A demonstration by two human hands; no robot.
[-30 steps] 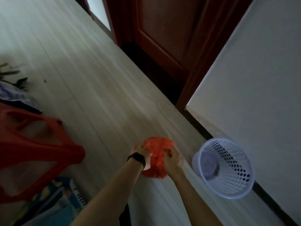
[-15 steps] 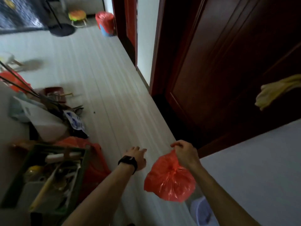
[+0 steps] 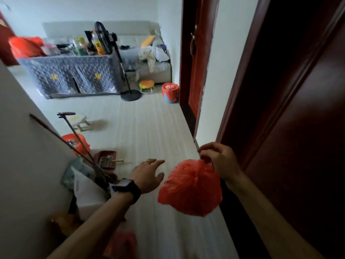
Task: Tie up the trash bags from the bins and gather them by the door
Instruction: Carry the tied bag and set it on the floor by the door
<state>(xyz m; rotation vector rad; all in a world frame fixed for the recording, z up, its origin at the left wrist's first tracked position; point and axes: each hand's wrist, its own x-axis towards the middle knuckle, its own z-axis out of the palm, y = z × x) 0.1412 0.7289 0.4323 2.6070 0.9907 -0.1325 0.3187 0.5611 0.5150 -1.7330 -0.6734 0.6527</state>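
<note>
Right hand [image 3: 218, 161] pinches the red bag [image 3: 190, 187] by its gathered neck; left hand [image 3: 147, 174] empty, fingers spread. Advice: carry by the knot, clear of the floor [image 3: 149, 128].

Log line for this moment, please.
right hand: pinches red trash bag top, bag hangs | left hand: open, empty | far bin: red liner in place

We see the trash bag [image 3: 190, 186] as thin, crinkled, faintly glossy plastic; the door [image 3: 298, 128] is dark polished wood, the floor [image 3: 149, 131] smooth pale planks, the table cover [image 3: 71, 75] quilted cloth.
</note>
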